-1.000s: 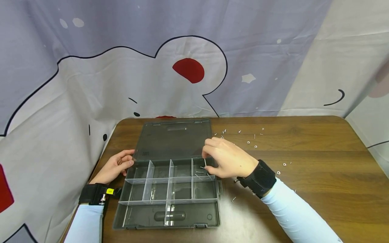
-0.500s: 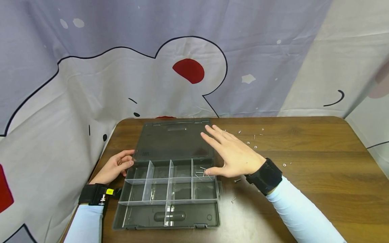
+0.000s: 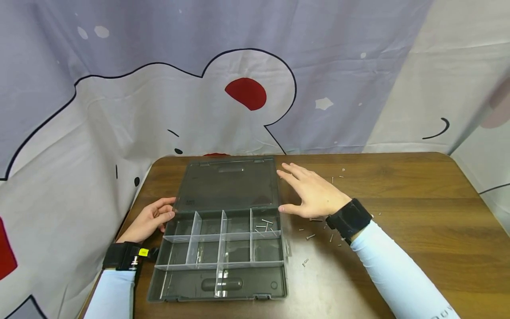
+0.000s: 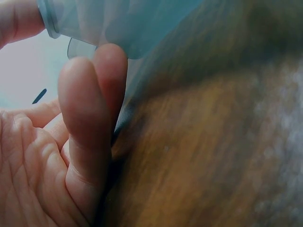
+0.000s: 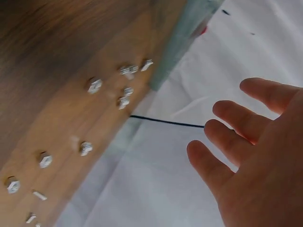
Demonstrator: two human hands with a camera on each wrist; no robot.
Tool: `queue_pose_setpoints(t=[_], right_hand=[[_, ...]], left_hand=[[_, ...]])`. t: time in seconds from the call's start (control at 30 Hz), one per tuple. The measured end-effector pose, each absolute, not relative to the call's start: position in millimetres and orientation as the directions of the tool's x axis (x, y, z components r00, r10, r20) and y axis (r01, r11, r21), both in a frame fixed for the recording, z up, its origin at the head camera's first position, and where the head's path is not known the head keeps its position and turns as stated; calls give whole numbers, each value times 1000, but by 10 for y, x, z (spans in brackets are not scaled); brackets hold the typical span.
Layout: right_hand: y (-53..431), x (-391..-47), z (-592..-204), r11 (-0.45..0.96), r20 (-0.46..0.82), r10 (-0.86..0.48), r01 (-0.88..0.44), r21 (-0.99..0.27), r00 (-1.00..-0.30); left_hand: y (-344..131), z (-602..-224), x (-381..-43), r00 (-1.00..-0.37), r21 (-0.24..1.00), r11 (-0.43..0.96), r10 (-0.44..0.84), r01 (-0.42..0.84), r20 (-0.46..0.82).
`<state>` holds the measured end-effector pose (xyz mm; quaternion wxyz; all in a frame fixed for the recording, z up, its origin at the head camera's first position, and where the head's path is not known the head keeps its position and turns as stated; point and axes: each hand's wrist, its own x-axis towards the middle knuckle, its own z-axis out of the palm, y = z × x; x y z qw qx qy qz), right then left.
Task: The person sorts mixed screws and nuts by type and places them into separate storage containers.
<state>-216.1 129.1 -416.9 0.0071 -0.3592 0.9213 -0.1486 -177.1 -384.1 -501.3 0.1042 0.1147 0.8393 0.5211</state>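
Observation:
A grey see-through plastic organizer box (image 3: 183, 283) stands with its lid (image 3: 227, 188) folded back flat behind it. Several screws (image 3: 261, 227) lie in its back right compartment. My left hand (image 3: 147, 219) holds the box's left edge near the hinge; in the left wrist view the thumb (image 4: 85, 104) is beside the translucent wall and a finger lies at the rim. My right hand (image 3: 318, 192) hovers just right of the lid, palm down, fingers spread and nothing held. Below it the right wrist view shows several small metal fasteners (image 5: 94, 85) on the table.
More loose screws (image 3: 311, 237) are scattered on the wooden table (image 3: 418, 248) right of the box, some partly hidden by my right hand and wrist. Small pieces (image 3: 341, 177) lie farther back. A patterned curtain (image 3: 338, 66) hangs along the table's back edge.
My right hand let go of a screw above the back right compartment, spread its fingers, and moved right, off the box. The screw now lies among the others. My left hand stayed in place.

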Motion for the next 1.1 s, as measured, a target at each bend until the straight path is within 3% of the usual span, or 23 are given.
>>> queue_pose_setpoints(t=[0.43,0.77,1.1], right_hand=[[1335,-2546,-4399,722,146,-649,-665,-192,-747],[1263,-2681,-4602,775,100,-608,-616,-140,-788],[1275,-2699,-4640,806,164,-550,-572,-155,-819]], left_hand=[[-3825,-4982,-1774,-955,895,440,288,70,-67],[-3841,-5025,-1763,-954,898,433,294,79,-58],[-3842,-5013,-1761,-954,900,427,295,88,-47]])
